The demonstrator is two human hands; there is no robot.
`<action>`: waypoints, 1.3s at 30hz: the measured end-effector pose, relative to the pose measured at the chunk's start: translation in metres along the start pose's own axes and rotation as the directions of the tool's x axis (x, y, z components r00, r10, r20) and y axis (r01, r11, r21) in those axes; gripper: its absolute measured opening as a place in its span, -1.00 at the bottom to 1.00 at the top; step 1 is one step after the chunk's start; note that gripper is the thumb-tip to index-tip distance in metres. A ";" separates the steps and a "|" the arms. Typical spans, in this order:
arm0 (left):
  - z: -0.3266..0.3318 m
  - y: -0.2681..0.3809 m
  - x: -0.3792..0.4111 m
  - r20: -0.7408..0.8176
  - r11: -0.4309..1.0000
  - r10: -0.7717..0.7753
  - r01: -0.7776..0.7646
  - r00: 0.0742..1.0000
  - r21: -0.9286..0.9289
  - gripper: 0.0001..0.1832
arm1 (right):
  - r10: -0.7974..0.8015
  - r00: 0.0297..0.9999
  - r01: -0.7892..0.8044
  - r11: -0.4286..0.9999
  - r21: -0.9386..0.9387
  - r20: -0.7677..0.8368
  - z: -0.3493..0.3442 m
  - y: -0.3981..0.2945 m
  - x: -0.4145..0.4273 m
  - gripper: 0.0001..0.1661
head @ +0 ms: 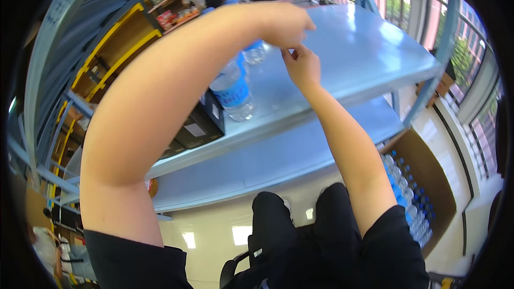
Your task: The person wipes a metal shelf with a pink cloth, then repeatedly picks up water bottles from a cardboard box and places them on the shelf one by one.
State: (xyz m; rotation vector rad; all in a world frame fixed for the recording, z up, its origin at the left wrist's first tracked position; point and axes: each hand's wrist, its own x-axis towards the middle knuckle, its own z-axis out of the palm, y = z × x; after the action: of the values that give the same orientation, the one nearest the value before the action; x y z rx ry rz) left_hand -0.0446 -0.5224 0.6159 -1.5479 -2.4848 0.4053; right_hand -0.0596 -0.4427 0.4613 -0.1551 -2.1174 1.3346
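Note:
My left hand (287, 24) is stretched out over the upper metal shelf (341, 48), slightly blurred, with a finger pointing right. Just below it in the picture is my right hand (303, 64), thumb and fingers curled close together near the left wrist; whether anything is between them cannot be told. Clear plastic water bottles with blue labels, one at the front (233, 92) and another behind it (255, 52), stand upright on the shelf, partly hidden by my left forearm. Black boxes (200, 126) sit beside the front bottle, at the shelf's edge.
A lower blue shelf (241, 168) runs under the upper one. At the right, an open cardboard box (429, 184) holds several water bottles on the floor. Blue rack posts (445, 32) stand at both sides. Other people are at the far back and lower left, near stocked shelves.

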 end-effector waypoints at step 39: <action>0.405 0.583 0.103 0.635 -0.722 0.595 0.675 0.493 0.153 -0.15 | 0.752 0.514 -0.854 0.409 -0.320 -0.411 -0.377 0.474 -0.371 0.10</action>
State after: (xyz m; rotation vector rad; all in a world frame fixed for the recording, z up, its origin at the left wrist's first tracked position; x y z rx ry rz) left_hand 0.2839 -0.2389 0.0443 -0.5057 0.8432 1.2302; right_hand 0.3433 -0.0738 0.0067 -1.6882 -2.1956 1.0885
